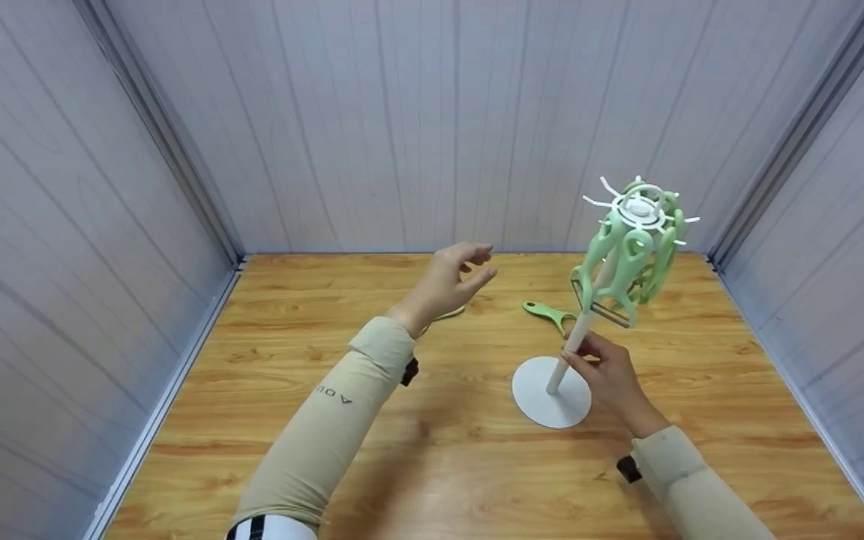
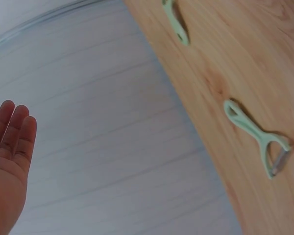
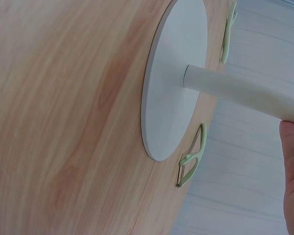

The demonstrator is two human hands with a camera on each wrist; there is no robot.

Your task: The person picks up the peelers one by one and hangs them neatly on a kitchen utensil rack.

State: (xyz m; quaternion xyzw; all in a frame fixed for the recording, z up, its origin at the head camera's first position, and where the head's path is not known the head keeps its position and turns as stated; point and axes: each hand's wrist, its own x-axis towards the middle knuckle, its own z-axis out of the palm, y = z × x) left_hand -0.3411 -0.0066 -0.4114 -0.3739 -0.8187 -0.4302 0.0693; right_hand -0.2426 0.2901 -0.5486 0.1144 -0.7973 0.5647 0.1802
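My right hand (image 1: pixel 608 371) pinches the white pole (image 3: pixel 245 93) of a stand between thumb and fingers, low down above its round base (image 1: pixel 537 409). Green Y-shaped peelers (image 1: pixel 631 262) hang in a cluster from the hooked white top (image 1: pixel 638 210). With fingers loosely bent and nothing held, my left hand (image 1: pixel 447 277) is raised over the table, left of the stand. On the wood behind the base lies a green peeler (image 1: pixel 544 311); it also shows in the left wrist view, as a peeler (image 2: pixel 255 129) with a metal blade.
A second green piece (image 1: pixel 451 313) lies on the wooden table (image 1: pixel 289 360), mostly hidden behind the left wrist; its handle (image 2: pixel 178 27) shows in the left wrist view. Pale panelled walls (image 1: pixel 417 127) rise along the table's back and both sides.
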